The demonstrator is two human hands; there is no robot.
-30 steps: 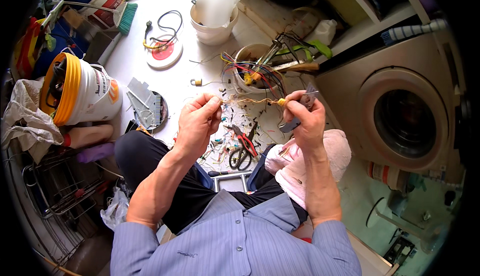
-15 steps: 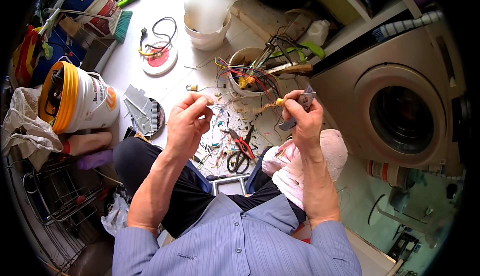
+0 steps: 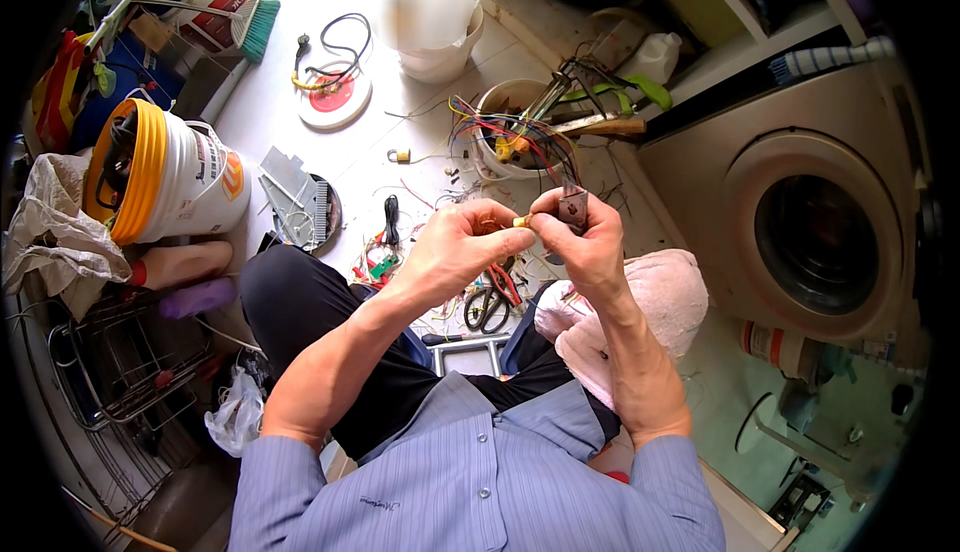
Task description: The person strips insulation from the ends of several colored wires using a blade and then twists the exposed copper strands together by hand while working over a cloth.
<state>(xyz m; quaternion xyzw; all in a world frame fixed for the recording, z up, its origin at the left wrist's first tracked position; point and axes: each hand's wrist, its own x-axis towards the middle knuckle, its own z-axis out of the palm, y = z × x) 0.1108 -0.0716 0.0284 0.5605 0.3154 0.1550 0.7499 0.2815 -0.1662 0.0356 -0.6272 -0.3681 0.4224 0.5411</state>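
My left hand [image 3: 455, 247] and my right hand [image 3: 585, 237] meet in front of me above the floor. Between their fingertips runs a copper-coloured twisted wire [image 3: 490, 223] with a short yellow sleeve [image 3: 521, 221]. The left fingers are closed around the copper part, which they partly hide. Thumb and fingers of my right hand pinch the yellow end. A flat grey metal tool [image 3: 573, 205] with a dark mark is also gripped in my right hand; its lower part is covered. Beneath lie red-handled pliers [image 3: 503, 284] and black-handled scissors [image 3: 486, 310].
Wire scraps cover the floor around a black cable bundle [image 3: 391, 219]. A bucket of coloured wires [image 3: 487, 152] stands ahead, a white-and-yellow bucket [image 3: 190, 187] at left. A pink towel [image 3: 665, 292] lies by my right knee, near a washing machine [image 3: 740, 142].
My left hand has moved right and met the right hand, closing on the copper wire. My right hand has shifted slightly left. The black cable bundle has come into sight.
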